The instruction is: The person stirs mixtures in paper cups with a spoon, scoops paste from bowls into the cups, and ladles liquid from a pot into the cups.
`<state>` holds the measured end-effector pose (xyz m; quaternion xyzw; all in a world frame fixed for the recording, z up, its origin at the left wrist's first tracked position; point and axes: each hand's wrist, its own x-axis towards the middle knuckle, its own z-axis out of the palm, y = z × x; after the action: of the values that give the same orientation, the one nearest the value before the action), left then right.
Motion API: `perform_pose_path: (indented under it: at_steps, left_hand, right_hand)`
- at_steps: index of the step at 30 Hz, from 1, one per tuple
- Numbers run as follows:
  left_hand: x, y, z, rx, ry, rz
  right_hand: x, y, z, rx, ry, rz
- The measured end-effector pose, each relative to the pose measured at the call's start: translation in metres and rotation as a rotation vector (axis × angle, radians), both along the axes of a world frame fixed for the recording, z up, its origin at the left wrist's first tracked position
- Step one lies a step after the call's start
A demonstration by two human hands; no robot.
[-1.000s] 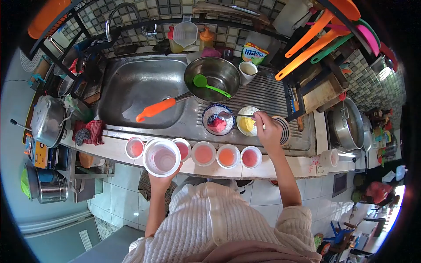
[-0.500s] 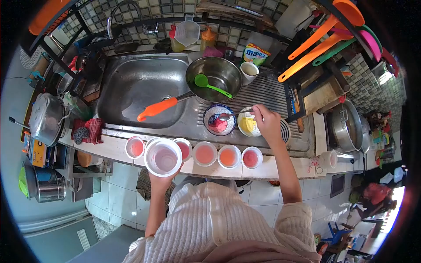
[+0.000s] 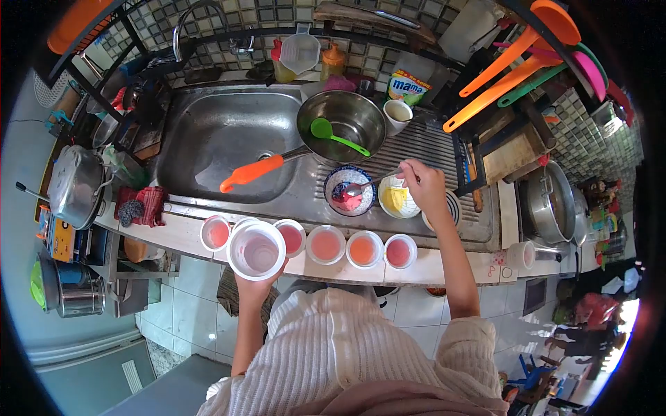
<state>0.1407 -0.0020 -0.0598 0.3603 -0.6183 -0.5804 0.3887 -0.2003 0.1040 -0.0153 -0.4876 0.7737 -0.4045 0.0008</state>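
My left hand point(image 3: 258, 283) is closed around a white plastic cup point(image 3: 255, 249), tilted so that its open mouth faces up at me. With my right hand point(image 3: 423, 182) I grip the handle of a metal spoon point(image 3: 374, 182). Its tip rests in a blue-patterned bowl point(image 3: 331, 182) among pink and red contents point(image 3: 347, 200). Beside that bowl, under my right hand, stands a white bowl point(image 3: 411, 208) with something yellow in it. Along the counter edge, several cups of pink to orange contents point(image 3: 326, 245) stand in a row, one partly hidden behind the held cup.
A steel pan point(image 3: 364, 111) with an orange handle holds a green ladle point(image 3: 321, 129) at the sink's right side. Behind are a white cup point(image 3: 397, 114) and a detergent pouch point(image 3: 408, 88). The sink basin point(image 3: 229, 145) lies left; orange utensils point(image 3: 496, 90) hang at upper right.
The spoon and my right hand have shifted slightly, with the spoon tip a little lower in the patterned bowl. My left hand still holds the cup. The whole view has moved slightly.
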Motion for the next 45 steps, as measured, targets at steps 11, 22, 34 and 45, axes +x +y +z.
perform_pose_path:
  at_steps: [11,22,34,45]
  left_hand:
    - [-0.003,0.001,0.007,-0.079,0.009,0.008]
    - [-0.005,0.002,0.007,0.007,0.024,0.018]
    - [-0.007,0.001,0.007,-0.01,-0.04,-0.016]
    - [-0.013,0.003,0.006,-0.044,-0.072,-0.009]
  right_hand:
    - [-0.005,-0.008,-0.003,0.049,-0.153,0.023]
    - [-0.016,-0.005,-0.023,0.016,-0.377,-0.059]
    - [0.005,0.025,-0.023,-0.118,-0.098,-0.087]
    - [0.005,0.029,-0.029,-0.063,-0.032,-0.053]
